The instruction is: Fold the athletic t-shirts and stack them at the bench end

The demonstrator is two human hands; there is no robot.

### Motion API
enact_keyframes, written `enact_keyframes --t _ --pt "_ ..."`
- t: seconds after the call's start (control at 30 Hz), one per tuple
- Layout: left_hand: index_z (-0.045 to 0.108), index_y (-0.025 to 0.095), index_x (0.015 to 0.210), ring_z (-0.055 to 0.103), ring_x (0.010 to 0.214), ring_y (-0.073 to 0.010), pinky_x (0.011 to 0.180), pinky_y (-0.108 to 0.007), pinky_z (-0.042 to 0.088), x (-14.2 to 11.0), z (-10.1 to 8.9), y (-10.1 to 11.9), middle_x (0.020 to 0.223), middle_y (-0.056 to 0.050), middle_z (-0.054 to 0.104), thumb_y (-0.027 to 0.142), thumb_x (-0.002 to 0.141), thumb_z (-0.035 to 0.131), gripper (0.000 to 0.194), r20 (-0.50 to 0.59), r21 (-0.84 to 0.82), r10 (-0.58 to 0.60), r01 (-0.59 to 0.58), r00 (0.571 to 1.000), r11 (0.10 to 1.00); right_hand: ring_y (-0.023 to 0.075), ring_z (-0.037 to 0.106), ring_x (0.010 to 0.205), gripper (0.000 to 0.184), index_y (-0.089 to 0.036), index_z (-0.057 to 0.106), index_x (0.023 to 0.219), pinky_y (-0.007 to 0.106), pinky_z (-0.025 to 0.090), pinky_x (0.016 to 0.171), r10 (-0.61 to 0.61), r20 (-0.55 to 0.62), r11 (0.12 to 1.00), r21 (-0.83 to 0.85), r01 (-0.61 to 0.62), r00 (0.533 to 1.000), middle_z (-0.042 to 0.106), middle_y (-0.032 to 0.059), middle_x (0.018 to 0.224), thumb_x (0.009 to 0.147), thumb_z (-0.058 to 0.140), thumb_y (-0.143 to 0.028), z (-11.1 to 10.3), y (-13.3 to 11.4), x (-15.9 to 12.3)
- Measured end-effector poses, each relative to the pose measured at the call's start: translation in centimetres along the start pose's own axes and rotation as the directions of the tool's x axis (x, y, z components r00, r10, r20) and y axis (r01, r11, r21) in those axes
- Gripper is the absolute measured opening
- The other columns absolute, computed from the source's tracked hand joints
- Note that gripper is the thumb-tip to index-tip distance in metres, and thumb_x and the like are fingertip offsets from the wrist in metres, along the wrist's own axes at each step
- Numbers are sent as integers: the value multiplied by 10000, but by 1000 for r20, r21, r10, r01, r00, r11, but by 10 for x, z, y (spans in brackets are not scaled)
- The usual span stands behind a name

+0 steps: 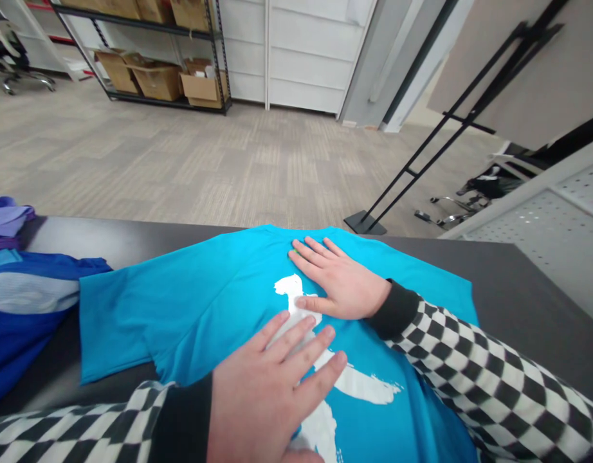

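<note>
A bright blue T-shirt (181, 289) with a white brush-stroke print (364, 384) lies spread on the dark table (513, 289), its neckline by the far edge. My right hand (342, 280) rests flat on the upper chest of the shirt, fingers stretched toward the collar. Nearer to me, my left hand (272, 386) is over the print with its fingers spread, palm down; whether it presses on the cloth I cannot tell. Neither hand grips anything. Part of the print and the shirt's lower end are hidden by my hands and checkered sleeves.
Folded blue and purple clothes (31, 302) lie at the table's left end, close to the shirt's sleeve. Beyond the table stand a black metal stand (412, 170), a shelf with cardboard boxes (156, 80) and a white cabinet (310, 58). A perforated white panel (542, 206) is at right.
</note>
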State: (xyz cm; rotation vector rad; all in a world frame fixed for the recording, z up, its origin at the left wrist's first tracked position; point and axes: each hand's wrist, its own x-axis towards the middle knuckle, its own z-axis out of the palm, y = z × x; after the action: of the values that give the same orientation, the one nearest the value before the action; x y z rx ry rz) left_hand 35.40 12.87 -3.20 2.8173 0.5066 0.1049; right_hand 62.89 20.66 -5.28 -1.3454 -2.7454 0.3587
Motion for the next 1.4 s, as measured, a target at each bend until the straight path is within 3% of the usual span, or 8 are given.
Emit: enact_keyframes --t 0.13,0.27,0.37,0.53,0.67,0.97,1.17,1.4 --pt "400 171 1771 267 1736 -376 1424 -612 181 17 -31 -58 1847 -137 330 683 1126 421 823 -124 89 -220 232 968 969 466 165 1738 996 -215 255 1828 772 141 1372 -6 -16 1000 10 6 1000 191 168 1874 1064 559 -777 5 -1 2" --pt "365 99 1776 243 1740 -386 1407 -594 236 30 -24 -134 1857 -170 278 591 1151 359 795 -69 136 -372 379 926 916 428 205 1736 935 -220 279 1822 740 151 1391 -3 -41 999 39 5 999 217 150 1871 1096 494 -768 -4 5 -1" --pt "324 137 1798 213 1745 -403 1404 -608 230 28 -14 -158 1870 -152 236 687 1115 398 880 -22 136 -377 377 926 916 375 250 1732 732 -278 324 1810 702 171 1406 84 -131 996 30 -81 988 260 97 1870 1169 401 -622 -19 27 -17" --pt "259 137 1817 213 1749 -390 1413 -599 184 26 -17 -155 1878 -147 208 756 1091 372 960 -15 139 -406 404 914 904 447 221 1722 952 -258 249 1832 738 217 1383 331 -58 942 -36 -334 942 257 132 1865 1075 503 -775 -20 74 -57" --pt "233 115 1819 177 1758 -388 1417 -590 149 29 -16 -158 1884 -154 175 766 1086 353 988 -8 163 -426 422 905 892 441 149 1734 991 -267 112 1851 727 203 1387 388 -5 919 -75 -387 922 141 117 1888 1079 425 -804 -7 85 -68" --pt "233 111 1818 195 1755 -377 1414 -584 160 31 -14 -164 1883 -157 205 721 1105 329 943 -13 171 -423 419 906 892 447 124 1736 906 -278 92 1851 764 187 1367 414 -14 905 -103 -413 910 113 119 1890 1116 307 -763 -6 86 -61" --pt "339 90 1784 153 1759 -404 1417 -621 108 30 -24 -147 1865 -194 270 623 1129 342 845 -205 213 -413 452 887 866 463 43 1741 846 -229 101 1849 804 134 1351 405 -151 893 -149 -426 902 32 145 1895 1153 271 -679 -16 68 -60" --pt "252 151 1820 164 1761 -376 1422 -585 137 27 -12 -139 1892 -143 187 707 1116 317 900 27 180 -383 372 923 911 457 135 1734 886 -347 108 1848 759 172 1384 318 3 948 -28 -318 948 96 38 1898 1111 355 -773 -6 36 -50"
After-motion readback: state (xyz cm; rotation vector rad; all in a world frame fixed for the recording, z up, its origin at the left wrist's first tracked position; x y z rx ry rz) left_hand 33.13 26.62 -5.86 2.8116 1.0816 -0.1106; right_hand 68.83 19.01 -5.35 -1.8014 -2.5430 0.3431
